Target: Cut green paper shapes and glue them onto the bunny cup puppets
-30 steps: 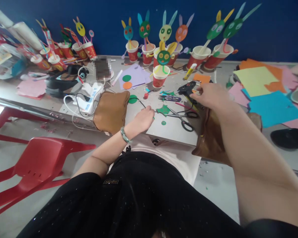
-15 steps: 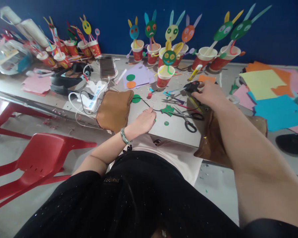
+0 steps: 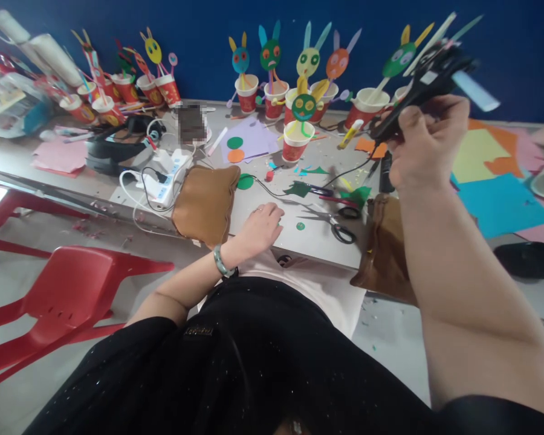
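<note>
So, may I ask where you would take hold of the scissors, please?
By the black loops, I'd suggest, coming from above and the right. The scissors lie on the table with blades parted and pointing left, towards the left hand, so that end is better avoided. The brown bag sits just beyond the loops, so a low approach may be cramped.

The right arm (image 3: 462, 266) slants up from the lower right corner of the frame. In the upper right, the right hand (image 3: 428, 142) is aloft, thumb (image 3: 411, 121) and fingers (image 3: 456, 109) curled in a grip. The left arm (image 3: 176, 293) angles in from the lower left; near the centre, the left hand (image 3: 256, 232) shows its back, fingers loosely bent, palm hidden.
</note>
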`<action>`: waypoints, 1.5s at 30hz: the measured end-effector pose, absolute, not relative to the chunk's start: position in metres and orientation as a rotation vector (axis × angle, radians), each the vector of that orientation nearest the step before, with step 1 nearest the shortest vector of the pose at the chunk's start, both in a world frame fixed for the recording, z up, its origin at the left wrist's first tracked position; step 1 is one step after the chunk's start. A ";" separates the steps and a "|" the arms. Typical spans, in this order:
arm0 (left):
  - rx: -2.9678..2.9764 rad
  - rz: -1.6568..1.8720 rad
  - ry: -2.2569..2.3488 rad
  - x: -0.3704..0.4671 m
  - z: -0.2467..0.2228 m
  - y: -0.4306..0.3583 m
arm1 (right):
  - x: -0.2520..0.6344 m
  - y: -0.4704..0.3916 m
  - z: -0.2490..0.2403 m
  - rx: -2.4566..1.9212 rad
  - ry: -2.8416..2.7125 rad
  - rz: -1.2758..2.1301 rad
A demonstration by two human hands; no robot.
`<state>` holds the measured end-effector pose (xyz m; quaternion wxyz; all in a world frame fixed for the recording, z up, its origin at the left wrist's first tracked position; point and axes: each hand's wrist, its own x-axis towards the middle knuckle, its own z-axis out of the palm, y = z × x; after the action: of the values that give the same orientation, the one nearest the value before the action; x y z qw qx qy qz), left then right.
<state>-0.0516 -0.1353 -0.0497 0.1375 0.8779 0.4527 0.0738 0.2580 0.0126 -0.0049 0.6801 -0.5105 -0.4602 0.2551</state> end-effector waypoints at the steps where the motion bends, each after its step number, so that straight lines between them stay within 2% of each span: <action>1: 2.544 0.218 1.313 -0.049 -0.048 -0.134 | 0.256 0.014 0.000 -1.082 -1.038 0.591; 11: 2.611 0.001 1.166 -0.022 -0.026 -0.140 | 0.230 -0.019 0.056 -0.705 -0.944 0.652; 19: 2.861 0.159 0.963 0.022 -0.047 -0.151 | 0.211 -0.107 0.084 -0.706 -1.175 0.589; 27: 2.842 0.162 0.844 0.067 -0.060 -0.141 | 0.201 -0.156 0.056 -0.907 -1.192 0.347; 33: 2.881 0.323 0.617 0.003 -0.058 -0.172 | 0.195 -0.188 0.029 -0.878 -0.981 0.495; 40: 2.688 0.340 1.340 -0.074 -0.081 -0.175 | 0.175 -0.199 0.007 -0.991 -0.898 0.595; 45: 2.693 0.318 1.360 -0.081 -0.086 -0.177 | 0.166 -0.200 -0.004 -0.990 -0.882 0.548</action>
<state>-0.0808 -0.1774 -0.0855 0.0537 0.8864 0.4476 0.1048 0.1655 -0.2004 -0.0038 0.7537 -0.4535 -0.4041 0.2509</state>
